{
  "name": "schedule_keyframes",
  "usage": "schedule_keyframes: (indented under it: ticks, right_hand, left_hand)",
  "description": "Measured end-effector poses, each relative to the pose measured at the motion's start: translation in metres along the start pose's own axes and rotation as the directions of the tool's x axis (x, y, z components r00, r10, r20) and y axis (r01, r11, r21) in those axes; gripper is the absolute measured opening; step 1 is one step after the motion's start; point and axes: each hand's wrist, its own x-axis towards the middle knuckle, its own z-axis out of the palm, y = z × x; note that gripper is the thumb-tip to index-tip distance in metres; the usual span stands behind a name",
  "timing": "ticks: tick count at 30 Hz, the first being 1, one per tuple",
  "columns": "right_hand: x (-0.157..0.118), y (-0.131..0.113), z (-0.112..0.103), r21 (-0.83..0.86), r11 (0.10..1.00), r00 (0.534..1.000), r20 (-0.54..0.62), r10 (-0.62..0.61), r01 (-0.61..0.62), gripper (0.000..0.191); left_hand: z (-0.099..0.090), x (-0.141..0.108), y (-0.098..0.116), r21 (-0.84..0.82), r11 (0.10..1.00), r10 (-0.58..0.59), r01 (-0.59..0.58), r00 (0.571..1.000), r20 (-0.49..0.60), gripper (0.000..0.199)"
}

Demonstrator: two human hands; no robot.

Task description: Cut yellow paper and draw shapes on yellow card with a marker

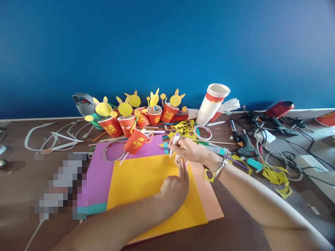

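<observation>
A slim marker [174,145], white with a purple end, is gripped in my right hand [188,149] with its lower end near the paper. My left hand [175,188] has two fingers stretched forward, pressed together, the others curled. Those fingertips press on a small round whitish piece [177,160] with a dark centre; its kind I cannot make out, since the fingers partly cover it. Beneath lies a yellow-orange sheet [138,188], over a purple sheet [96,174] and a peach sheet [206,195].
Several red paper cups [108,127] with yellow rabbit-eared figures stand behind. One red cup [136,141] tilts on the sheets. A white cup stack [210,108] leans at the back. Glue guns [246,146], cables and yellow paper scraps [274,176] crowd the right; a white cable [56,139] lies left.
</observation>
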Motion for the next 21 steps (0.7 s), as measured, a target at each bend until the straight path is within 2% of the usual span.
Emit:
schedule_keyframes:
  ticks: [2, 4, 9, 13, 17, 21]
  right_hand:
    - [0.006, 0.000, 0.002, -0.046, 0.999, 0.997, 0.076, 0.025, -0.022, 0.040]
    - [0.010, -0.001, 0.004, -0.151, 0.988, 0.994, 0.103, 0.018, -0.002, 0.040]
    - [0.017, -0.002, 0.008, -0.415, 0.898, 0.979, 0.190, -0.073, 0.148, 0.035]
    - [0.017, -0.002, 0.012, -0.459, 0.872, 0.967, 0.247, -0.061, 0.172, 0.036]
    - [0.017, -0.002, 0.014, -0.465, 0.866, 0.963, 0.260, -0.065, 0.184, 0.035]
    - [0.018, -0.002, 0.015, -0.484, 0.853, 0.962, 0.262, -0.072, 0.195, 0.034]
  left_hand:
    - [0.000, 0.000, 0.000, -0.009, 1.000, -0.002, 0.003, 1.000, 0.010, 0.067]
    - [0.001, 0.001, 0.000, -0.020, 1.000, 0.000, 0.001, 1.000, 0.013, 0.066]
    - [0.002, 0.000, 0.000, -0.057, 0.998, 0.031, -0.030, 0.999, 0.019, 0.066]
    - [0.002, 0.000, -0.001, -0.095, 0.995, 0.038, -0.034, 0.998, 0.040, 0.064]
    - [0.000, 0.001, 0.000, -0.075, 0.997, 0.034, -0.029, 0.997, 0.071, 0.062]
    - [0.001, 0.001, 0.000, -0.075, 0.997, 0.019, -0.015, 0.998, 0.056, 0.061]
